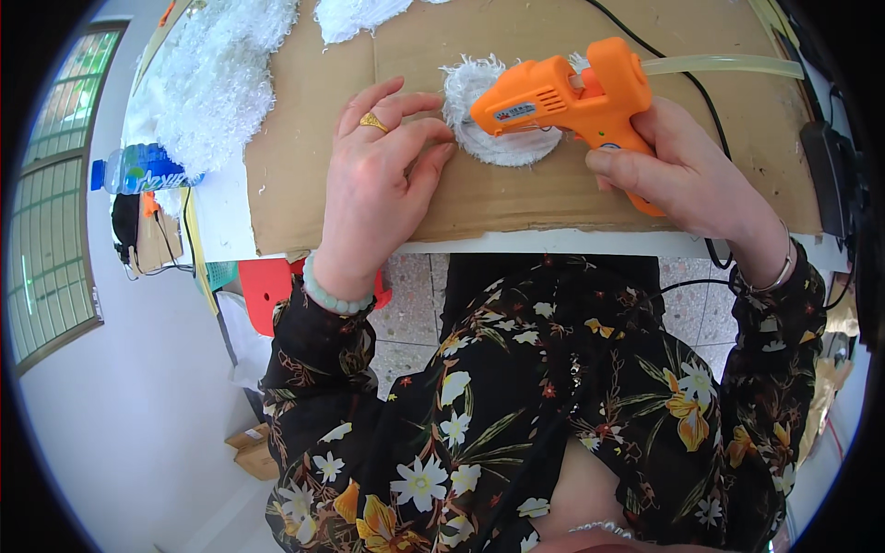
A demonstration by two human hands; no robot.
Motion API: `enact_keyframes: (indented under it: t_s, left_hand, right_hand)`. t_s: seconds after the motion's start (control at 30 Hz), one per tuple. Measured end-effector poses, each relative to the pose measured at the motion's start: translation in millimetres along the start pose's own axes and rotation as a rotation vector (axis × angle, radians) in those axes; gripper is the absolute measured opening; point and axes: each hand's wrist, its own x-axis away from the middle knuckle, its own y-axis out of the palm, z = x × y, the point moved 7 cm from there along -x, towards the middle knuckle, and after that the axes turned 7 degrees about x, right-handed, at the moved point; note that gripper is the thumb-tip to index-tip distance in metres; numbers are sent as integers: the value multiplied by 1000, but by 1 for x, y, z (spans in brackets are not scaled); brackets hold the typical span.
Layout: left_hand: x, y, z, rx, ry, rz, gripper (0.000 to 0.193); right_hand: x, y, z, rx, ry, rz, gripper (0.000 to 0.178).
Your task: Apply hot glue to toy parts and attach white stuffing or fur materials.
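A round white piece of shaggy fabric (516, 147) lies on the brown cardboard (359, 194), its frayed fringe spreading around the rim. At its left edge, my left hand (378, 175) has thumb and index finger closed together on the fringe. The other fingers of that hand are bent more loosely. My right hand (678, 170) grips an orange hot glue gun (562, 97) by its handle. The gun's nozzle points left, over the white piece and close to its middle. A translucent glue stick (728, 64) sticks out of the gun's back end.
Shaggy white fabric (217, 83) is heaped at the far left, with another white piece (359, 17) at the far edge. A blue-labelled bottle (147, 170) lies on the left. A black cord (705, 101) runs behind the gun. A red stool (258, 295) stands below.
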Motion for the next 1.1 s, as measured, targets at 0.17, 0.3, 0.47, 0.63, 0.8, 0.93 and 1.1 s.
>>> enact_keyframes:
  t_s: [0.17,0.3,0.47,0.63,0.8,0.93,1.1]
  left_hand:
    - [-3,1,1,12,3,-16,15]
    - [-5,0,5,14,20,34,9]
    - [-5,0,4,23,12,36,8]
    - [-7,1,4,37,-3,23,8]
    - [-8,1,6,26,2,18,9]
    - [-6,4,-1,-10,-19,-45,17]
    - [-12,3,-1,-24,-10,-54,18]
  right_hand:
    - [-1,-1,-7,36,-64,10,38]
    - [0,-1,-10,112,-96,-2,41]
    - [-1,-3,-12,172,-146,21,42]
    - [-4,-2,-4,63,-30,-16,43]
    - [-1,-3,-8,57,-52,-26,41]
    - [1,1,1,-16,21,-40,40]
    - [2,-2,0,19,-51,14,40]
